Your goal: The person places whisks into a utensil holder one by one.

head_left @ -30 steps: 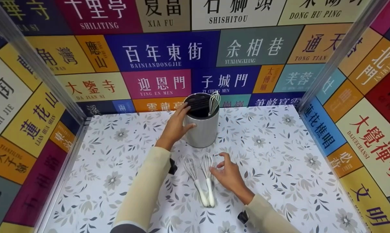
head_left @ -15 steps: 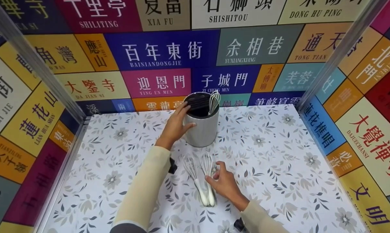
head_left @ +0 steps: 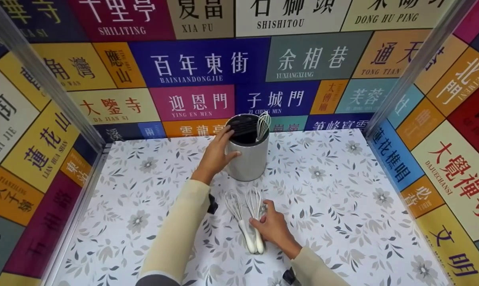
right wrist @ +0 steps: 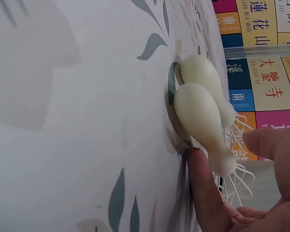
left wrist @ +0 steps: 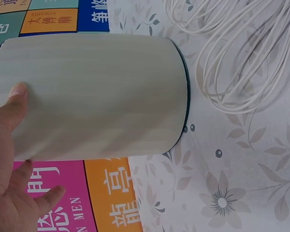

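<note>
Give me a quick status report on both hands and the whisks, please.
Left hand rests on gray container. Right hand at nearest whisk, no firm grip visible. Second whisk close alongside, possibly in the way.

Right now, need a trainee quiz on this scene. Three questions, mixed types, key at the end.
1. How many whisks lie on the tabletop?
2. Which hand touches the grey container? A: left. B: right.
3. True or false: the upright whisk in the grey container has its wire end up.

Key:
1. Two.
2. A, the left hand.
3. True.
</note>
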Available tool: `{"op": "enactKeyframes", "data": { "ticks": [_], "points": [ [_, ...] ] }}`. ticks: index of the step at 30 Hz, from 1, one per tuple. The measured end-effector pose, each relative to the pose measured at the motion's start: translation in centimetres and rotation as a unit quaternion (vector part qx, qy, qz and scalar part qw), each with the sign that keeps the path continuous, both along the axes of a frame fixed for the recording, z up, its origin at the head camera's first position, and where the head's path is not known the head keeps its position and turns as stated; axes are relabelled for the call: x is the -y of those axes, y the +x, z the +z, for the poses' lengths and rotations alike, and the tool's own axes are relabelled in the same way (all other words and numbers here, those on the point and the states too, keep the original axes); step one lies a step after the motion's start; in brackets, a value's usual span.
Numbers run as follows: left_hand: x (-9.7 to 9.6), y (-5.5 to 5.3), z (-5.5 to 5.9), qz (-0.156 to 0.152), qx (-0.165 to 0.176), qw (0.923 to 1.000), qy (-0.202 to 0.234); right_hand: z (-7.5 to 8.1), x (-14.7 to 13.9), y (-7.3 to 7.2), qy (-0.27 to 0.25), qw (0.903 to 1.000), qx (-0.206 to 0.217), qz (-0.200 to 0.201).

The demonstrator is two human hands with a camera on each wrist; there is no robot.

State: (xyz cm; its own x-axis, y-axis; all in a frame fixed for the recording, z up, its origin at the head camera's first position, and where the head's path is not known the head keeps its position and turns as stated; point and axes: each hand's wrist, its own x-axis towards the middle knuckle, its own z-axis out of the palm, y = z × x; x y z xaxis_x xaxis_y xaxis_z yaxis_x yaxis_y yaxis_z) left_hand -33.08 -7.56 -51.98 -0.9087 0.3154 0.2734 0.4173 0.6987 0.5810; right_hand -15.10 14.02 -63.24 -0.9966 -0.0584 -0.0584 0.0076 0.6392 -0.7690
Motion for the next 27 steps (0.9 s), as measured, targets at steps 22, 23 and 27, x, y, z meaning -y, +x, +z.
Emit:
{"op": "enactKeyframes", "data": {
  "ticks": [22,23,27],
  "points": [
    [-0.07,0.04,-0.13,0.005,0.004,1.0000,-0.006,0.32,0.37,-0.55,-0.002,0.9990,0.043,-0.012],
    [-0.05,0.03,-0.13,0.005,0.003,1.0000,-0.005,0.29,0.39,-0.57,-0.001,0.9991,0.042,-0.012],
    [0.02,0.00,-0.21,0.001,-0.009,1.0000,-0.003,0.15,0.41,-0.67,0.005,0.9994,0.033,-0.012]
  ]
}}
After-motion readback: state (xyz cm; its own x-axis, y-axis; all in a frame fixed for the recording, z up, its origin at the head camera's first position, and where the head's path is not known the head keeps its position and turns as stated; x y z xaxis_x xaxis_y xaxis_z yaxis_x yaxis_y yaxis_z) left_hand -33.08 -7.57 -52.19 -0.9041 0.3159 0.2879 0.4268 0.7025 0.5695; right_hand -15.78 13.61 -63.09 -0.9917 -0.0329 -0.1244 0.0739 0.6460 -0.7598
